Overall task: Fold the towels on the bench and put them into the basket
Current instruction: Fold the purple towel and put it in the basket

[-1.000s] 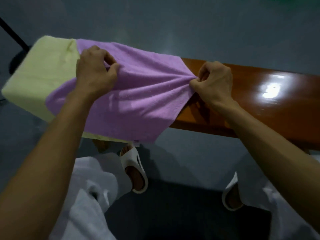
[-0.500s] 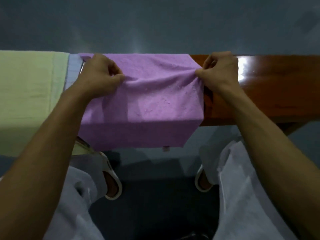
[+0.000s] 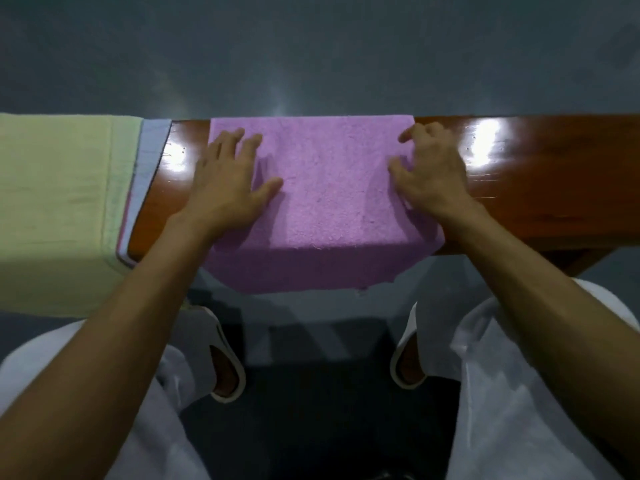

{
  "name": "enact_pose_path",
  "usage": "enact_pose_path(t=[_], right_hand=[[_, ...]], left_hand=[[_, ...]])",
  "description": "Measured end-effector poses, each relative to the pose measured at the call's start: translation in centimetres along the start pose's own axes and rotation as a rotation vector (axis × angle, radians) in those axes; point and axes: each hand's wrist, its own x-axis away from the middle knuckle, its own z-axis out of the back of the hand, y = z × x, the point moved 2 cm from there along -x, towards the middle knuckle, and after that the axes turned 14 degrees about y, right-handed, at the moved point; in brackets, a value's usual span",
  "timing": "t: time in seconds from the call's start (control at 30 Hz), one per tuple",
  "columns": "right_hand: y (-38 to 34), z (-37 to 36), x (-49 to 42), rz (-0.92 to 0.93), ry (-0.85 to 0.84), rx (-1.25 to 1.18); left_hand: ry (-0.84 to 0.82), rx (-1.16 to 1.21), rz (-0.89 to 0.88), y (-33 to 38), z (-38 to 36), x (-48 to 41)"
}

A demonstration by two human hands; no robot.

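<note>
A purple towel point(image 3: 325, 188) lies spread flat across the glossy brown wooden bench point(image 3: 540, 188), and its near edge hangs over the front. My left hand point(image 3: 228, 181) lies flat on the towel's left edge with the fingers straight. On the right edge rests my right hand point(image 3: 429, 174), its fingers loosely bent and spread, holding nothing. To the left, a pale yellow-green towel point(image 3: 55, 202) drapes over the bench on top of a light blue towel point(image 3: 152, 147). No basket is in view.
The bench top shows bare to the right of the purple towel. A dark grey floor point(image 3: 311, 57) lies beyond the bench. Below are my white trousers and white slippers point(image 3: 225, 372), close to the bench front.
Both hands let go of the pinched towel corners and now rest on it. The purple towel has gone from bunched and lifted to spread flat, clear of the stacked towels at the left.
</note>
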Motion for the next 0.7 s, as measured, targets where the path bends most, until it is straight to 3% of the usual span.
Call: enact_pose_path(t=[0.07, 0.17, 0.4, 0.7], right_hand=[[-0.8, -1.2, 1.3, 0.077, -0.099, 0.025], [-1.0, -3.0, 2.8, 0.137, -0.282, 0.174], [0.9, -2.9, 2.2, 0.159, -0.298, 0.232], [2.2, -2.2, 1.8, 0.154, -0.283, 0.233]], left_hand=[[-0.097, -0.06, -0.006, 0.1, -1.5, 0.7], [-0.105, -0.079, 0.011, 0.6, -2.5, 1.4], [0.009, -0.068, 0.04, 2.5, -3.0, 3.3], [0.023, -0.035, -0.013, 2.3, -3.0, 2.1]])
